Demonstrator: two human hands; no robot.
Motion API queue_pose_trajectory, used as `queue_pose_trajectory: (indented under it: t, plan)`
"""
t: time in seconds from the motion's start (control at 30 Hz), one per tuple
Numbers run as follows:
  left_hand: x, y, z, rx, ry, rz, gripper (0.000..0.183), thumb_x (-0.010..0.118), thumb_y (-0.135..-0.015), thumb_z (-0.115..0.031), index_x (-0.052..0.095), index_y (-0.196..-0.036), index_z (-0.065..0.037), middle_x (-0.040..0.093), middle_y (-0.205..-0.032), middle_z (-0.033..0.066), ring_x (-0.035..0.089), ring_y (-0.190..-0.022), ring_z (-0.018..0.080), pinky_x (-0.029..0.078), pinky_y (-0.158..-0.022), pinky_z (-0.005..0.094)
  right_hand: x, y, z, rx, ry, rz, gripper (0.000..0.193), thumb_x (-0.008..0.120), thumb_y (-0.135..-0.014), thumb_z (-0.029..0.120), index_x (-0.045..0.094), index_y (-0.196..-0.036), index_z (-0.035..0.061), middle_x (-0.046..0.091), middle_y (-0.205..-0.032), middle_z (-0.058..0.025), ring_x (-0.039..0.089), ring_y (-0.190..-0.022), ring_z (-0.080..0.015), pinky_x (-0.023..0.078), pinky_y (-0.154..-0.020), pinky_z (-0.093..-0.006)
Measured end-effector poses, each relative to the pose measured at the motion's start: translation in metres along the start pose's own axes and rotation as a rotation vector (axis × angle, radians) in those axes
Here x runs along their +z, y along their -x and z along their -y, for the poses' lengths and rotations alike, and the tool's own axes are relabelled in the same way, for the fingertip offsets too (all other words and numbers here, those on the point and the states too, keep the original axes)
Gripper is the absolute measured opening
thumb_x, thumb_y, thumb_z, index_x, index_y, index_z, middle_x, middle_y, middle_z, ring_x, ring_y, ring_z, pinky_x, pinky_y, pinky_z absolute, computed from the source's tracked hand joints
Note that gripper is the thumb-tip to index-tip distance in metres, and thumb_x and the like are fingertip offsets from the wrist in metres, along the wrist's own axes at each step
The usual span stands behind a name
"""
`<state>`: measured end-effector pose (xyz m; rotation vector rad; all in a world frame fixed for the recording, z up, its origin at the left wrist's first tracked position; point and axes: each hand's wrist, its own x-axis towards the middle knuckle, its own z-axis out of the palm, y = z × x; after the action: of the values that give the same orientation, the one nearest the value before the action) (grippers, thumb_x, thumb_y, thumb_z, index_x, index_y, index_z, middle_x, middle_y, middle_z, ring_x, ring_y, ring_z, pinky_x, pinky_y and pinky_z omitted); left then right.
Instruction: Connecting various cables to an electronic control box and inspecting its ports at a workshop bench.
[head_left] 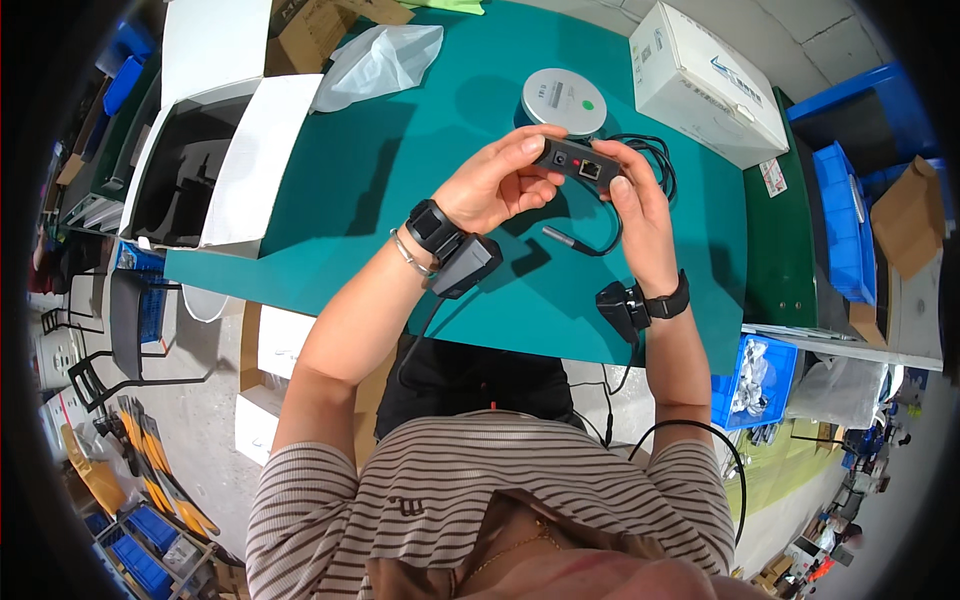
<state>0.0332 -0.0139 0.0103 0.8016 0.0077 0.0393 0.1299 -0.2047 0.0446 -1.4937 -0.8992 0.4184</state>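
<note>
Between my two hands is a small black interface box [606,172], its face with a network socket, a round jack and a red spot turned up toward me. My left hand [497,182] pinches its left end, thumb on top and lower fingers curled. On the right end my right hand [643,213] grips with thumb and fingers. A round silver-topped device [563,100] with a green dot stands just beyond the box. Black cable [660,165] lies coiled beside it. Below the box hangs a short cable ending in a grey-black plug [558,236].
An open white carton with black foam [185,180] stands at the left of the green table [420,150]. Behind it lies a clear plastic bag [385,65]. A closed white box [705,90] stands at the back right. Blue bins [845,220] are off the right edge.
</note>
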Motion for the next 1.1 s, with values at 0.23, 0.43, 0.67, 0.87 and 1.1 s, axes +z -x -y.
queue_pose_trajectory:
  t: [0.23, 0.43, 0.67, 0.87, 1.1]
  plan:
    - [-0.0015, -0.0004, -0.0004, -0.006, 0.005, 0.010, 0.056, 0.056, -0.099, -0.043, 0.047, -0.139, -0.006, 0.062, -0.092, 0.0059, 0.060, -0.075, 0.0103, 0.054, -0.068, 0.0233, 0.0009, 0.0006, 0.0007, -0.012, 0.008, -0.004, 0.036, 0.055, -0.101, 0.023, 0.054, -0.132, 0.0037, 0.058, -0.120, -0.0047, 0.053, -0.106, -0.0120, 0.042, -0.093, -0.0276]
    - [-0.0033, -0.0016, -0.0001, -0.001, -0.003, 0.019, 0.057, 0.057, -0.099, -0.043, 0.046, -0.140, -0.006, 0.062, -0.092, 0.0070, 0.060, -0.075, 0.0110, 0.054, -0.068, 0.0242, 0.0007, 0.0002, 0.0001, -0.018, 0.027, -0.004, 0.037, 0.054, -0.102, 0.024, 0.053, -0.132, 0.0037, 0.058, -0.120, -0.0049, 0.053, -0.104, -0.0115, 0.042, -0.092, -0.0273]
    - [-0.0032, -0.0014, -0.0003, -0.004, 0.012, 0.044, 0.056, 0.057, -0.099, -0.041, 0.046, -0.140, -0.005, 0.062, -0.092, 0.0073, 0.059, -0.075, 0.0113, 0.054, -0.068, 0.0244, 0.0012, 0.0003, -0.0025, -0.036, 0.051, -0.008, 0.044, 0.051, -0.102, 0.037, 0.054, -0.131, 0.0039, 0.058, -0.117, -0.0049, 0.053, -0.096, -0.0110, 0.044, -0.085, -0.0262]
    - [-0.0004, 0.0000, -0.0009, 0.000, 0.007, 0.034, 0.055, 0.057, -0.099, -0.041, 0.046, -0.140, -0.006, 0.062, -0.093, 0.0072, 0.059, -0.075, 0.0113, 0.053, -0.068, 0.0240, 0.0027, 0.0016, -0.0027, -0.013, 0.026, -0.017, 0.050, 0.050, -0.101, 0.045, 0.053, -0.130, 0.0043, 0.059, -0.111, -0.0044, 0.054, -0.087, -0.0111, 0.046, -0.080, -0.0258]
    - [-0.0002, 0.0002, -0.0011, 0.008, -0.008, 0.038, 0.057, 0.058, -0.098, -0.042, 0.046, -0.140, -0.005, 0.063, -0.093, 0.0054, 0.059, -0.075, 0.0108, 0.052, -0.068, 0.0239, 0.0042, 0.0009, -0.0024, -0.024, 0.019, -0.023, 0.048, 0.050, -0.102, 0.043, 0.053, -0.130, 0.0040, 0.059, -0.108, -0.0046, 0.054, -0.087, -0.0114, 0.046, -0.080, -0.0263]
